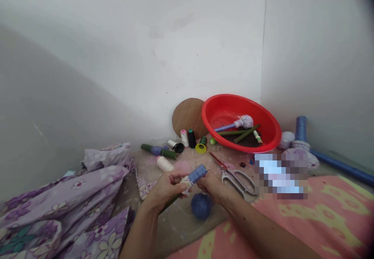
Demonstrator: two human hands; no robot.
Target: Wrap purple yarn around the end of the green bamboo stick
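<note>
My left hand point(165, 189) is closed around a green stick point(171, 203) whose upper part is wrapped in pale floral cloth point(187, 181) and blue yarn point(198, 174). Beside the wrapped end, my right hand point(214, 187) has its fingers curled in. What those fingers pinch is hidden, and no strand can be made out. A ball of blue yarn point(201, 206) lies on the surface just below my hands. Scissors point(238, 179) with silvery handles and reddish blades rest right of my right hand.
Purple floral fabric point(96, 200) is heaped at left. Behind my hands lie thread spools point(184, 138) and a yarn-wrapped green stick point(160, 151). A red basin point(242, 148) tilts near the wall before a cardboard disc point(187, 115). A pink-and-yellow cloth point(315, 220) spreads at right.
</note>
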